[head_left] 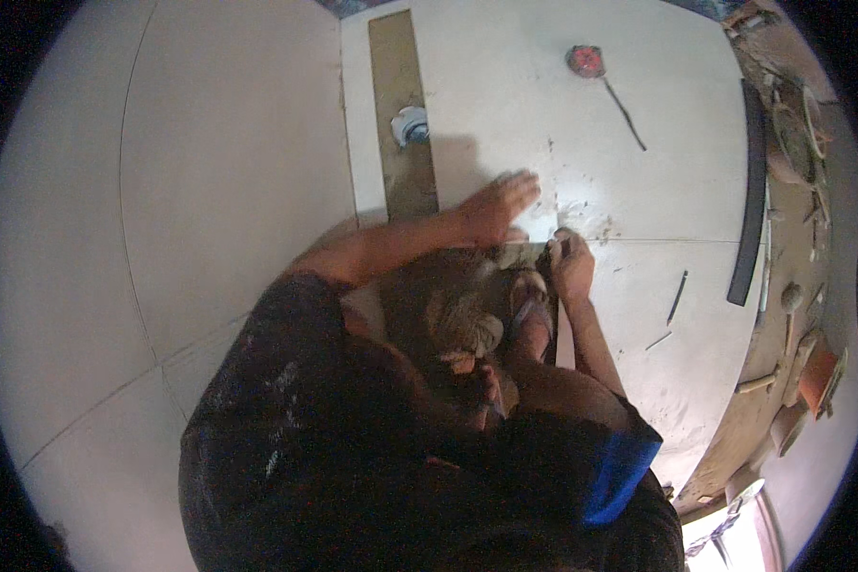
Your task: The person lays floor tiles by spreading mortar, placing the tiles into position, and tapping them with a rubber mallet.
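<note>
My left hand [505, 206] is stretched out low over the pale tiles [505, 105], fingers extended, with nothing seen in it. Close by on the right, my right hand [572, 267] is closed, its fingertips pinched at a tile edge by a small dark thing [551, 252]. What that thing is, I cannot make out. Between my hands lies a bright, shiny patch of tile [541, 225] with dirt specks around it. My foot in a sandal [529, 291] stands just below, on the darker ground.
A red tape measure [586, 62] lies ahead with a dark strip reaching from it. A brown untiled strip [396, 57] holds a white round fitting [410, 126]. To the right are a long dark bar [751, 191], a thin dark stick [677, 297] and an orange container [818, 377] among clutter.
</note>
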`<state>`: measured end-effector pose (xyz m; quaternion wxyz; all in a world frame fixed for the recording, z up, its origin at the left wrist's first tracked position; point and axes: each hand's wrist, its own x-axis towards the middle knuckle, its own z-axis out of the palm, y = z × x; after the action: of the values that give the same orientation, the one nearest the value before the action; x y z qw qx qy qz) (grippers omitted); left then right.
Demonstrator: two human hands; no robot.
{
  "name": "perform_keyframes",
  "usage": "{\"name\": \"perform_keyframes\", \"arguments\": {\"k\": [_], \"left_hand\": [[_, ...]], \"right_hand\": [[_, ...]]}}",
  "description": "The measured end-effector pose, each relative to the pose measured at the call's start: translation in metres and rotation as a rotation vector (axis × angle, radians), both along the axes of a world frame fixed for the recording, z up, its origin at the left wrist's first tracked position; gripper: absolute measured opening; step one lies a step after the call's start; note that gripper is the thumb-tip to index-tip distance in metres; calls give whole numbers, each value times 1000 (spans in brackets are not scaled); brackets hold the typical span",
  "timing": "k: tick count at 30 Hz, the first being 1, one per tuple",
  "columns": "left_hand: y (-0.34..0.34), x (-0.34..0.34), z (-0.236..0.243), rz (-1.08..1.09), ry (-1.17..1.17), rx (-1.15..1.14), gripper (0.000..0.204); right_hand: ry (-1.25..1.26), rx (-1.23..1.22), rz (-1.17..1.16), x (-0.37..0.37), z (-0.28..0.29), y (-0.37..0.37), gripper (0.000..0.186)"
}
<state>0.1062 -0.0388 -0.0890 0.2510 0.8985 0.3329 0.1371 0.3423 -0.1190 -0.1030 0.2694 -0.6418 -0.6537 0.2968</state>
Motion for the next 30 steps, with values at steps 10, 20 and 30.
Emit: {"name": "perform_keyframes", "arguments": {"k": [10,20,30], "left_hand": [[70,-166,-47,513,191,267,77],[62,-145,-17,498,314,121,95],[63,-153,-48,466,35,354,75]], "right_hand": [[7,31,75,-16,6,4,20],[11,-42,0,-5,2,3,19],[-67,-27,19,-6,7,3,17]]}}
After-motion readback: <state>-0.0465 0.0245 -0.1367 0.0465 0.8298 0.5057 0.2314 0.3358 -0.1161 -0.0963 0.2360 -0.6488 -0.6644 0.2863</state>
